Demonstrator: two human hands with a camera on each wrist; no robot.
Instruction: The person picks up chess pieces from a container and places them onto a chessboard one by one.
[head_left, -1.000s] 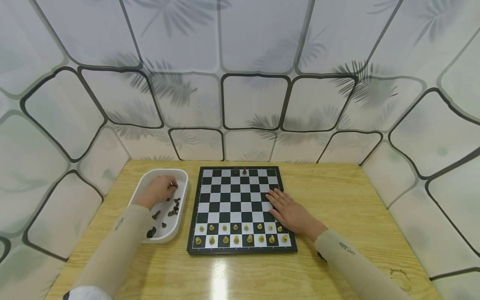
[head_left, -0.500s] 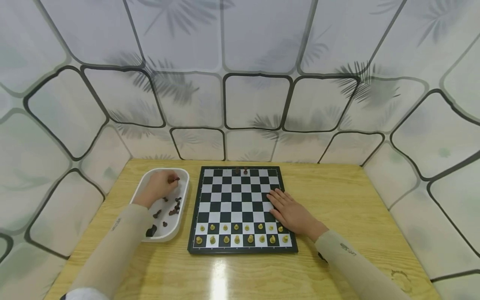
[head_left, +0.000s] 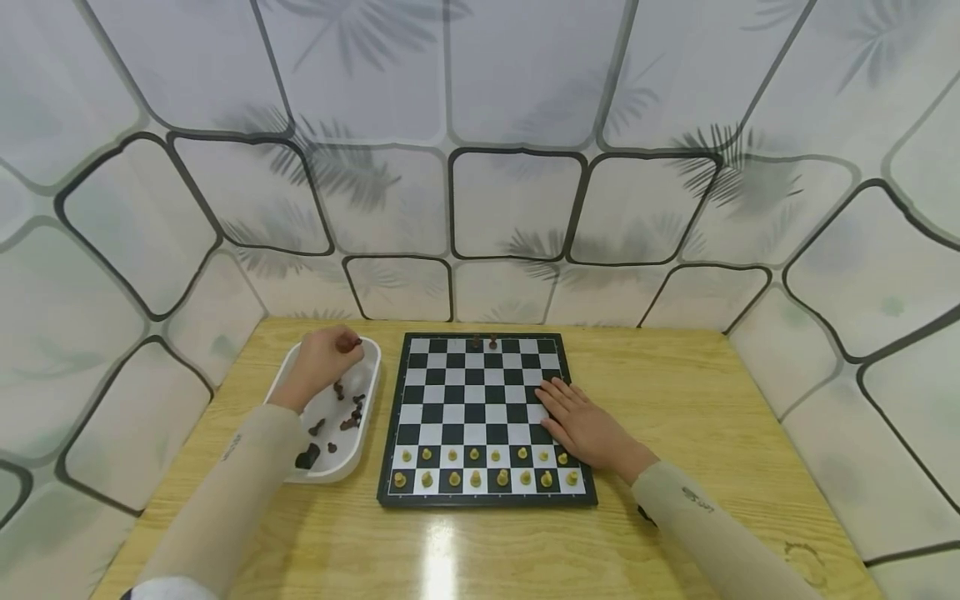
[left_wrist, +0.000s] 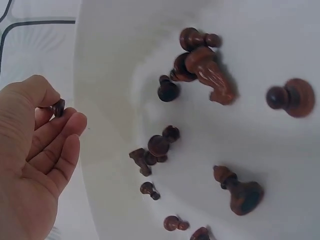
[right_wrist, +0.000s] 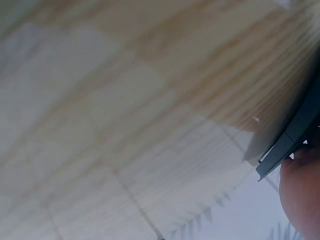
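My left hand (head_left: 321,362) is raised over the far end of a white tray (head_left: 376,360), pinching a dark brown chess piece (left_wrist: 59,108) between thumb and finger. Most of that piece is covered, so its kind is unclear. Several brown chess pieces lie loose in the tray, among them a knight (left_wrist: 212,75) and a pawn (left_wrist: 291,97). To the right is a black-and-white chessboard (head_left: 472,414). On its right edge rests my right hand (head_left: 588,429), fingers straight. Two rows of yellow pieces (head_left: 475,478) stand on the near side; two brown pieces (head_left: 492,342) stand in the far row.
Tray and board sit side by side on a yellow wood-grain table (head_left: 660,375). Behind and at both sides rise walls covered with a stone-pattern cloth (head_left: 510,200). The board's dark edge (right_wrist: 285,150) shows beside the hand in the right wrist view.
My left hand has lifted and moved toward the tray's far end with the brown chess piece between its fingers. My right hand has stayed on the board's edge.
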